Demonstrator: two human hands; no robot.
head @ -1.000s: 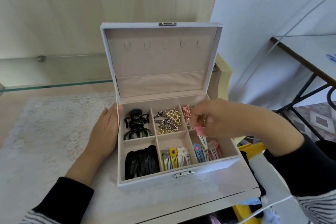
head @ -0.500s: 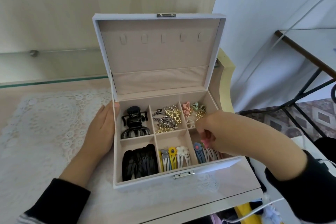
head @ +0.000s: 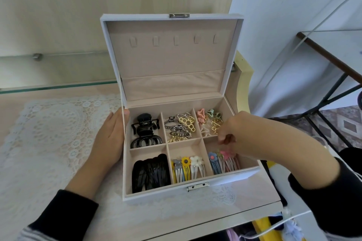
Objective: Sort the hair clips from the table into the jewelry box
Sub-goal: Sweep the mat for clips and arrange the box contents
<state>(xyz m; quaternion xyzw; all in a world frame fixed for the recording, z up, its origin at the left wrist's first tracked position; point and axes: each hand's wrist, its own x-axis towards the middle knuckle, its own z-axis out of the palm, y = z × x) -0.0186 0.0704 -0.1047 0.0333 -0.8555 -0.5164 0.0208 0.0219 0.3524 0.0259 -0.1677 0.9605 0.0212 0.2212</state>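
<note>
The white jewelry box point(head: 156, 196) stands open on the table, its lid upright. Its six compartments hold black claw clips point(head: 145, 131), metal clips point(head: 181, 127), small pastel and gold clips point(head: 209, 119), black snap clips point(head: 150, 172), flower snap clips point(head: 188, 168), and more flower snap clips point(head: 223, 160) at the front right. My left hand point(head: 109, 139) lies flat against the box's left wall, thumb at the rim. My right hand point(head: 241, 137) hovers over the front right compartment, fingertips pinched together just above a pink flower clip point(head: 225, 154) lying there.
A white lace mat point(head: 49, 133) covers the table under and left of the box. The table's front edge point(head: 215, 221) runs close below the box. A glass shelf point(head: 58, 86) sits behind, and a dark-framed side table point(head: 333, 55) stands at the right.
My right hand carried the pink flower clip down into the front right compartment, and the clip now lies among the others. The view has moved closer to the box; my left hand stayed put.
</note>
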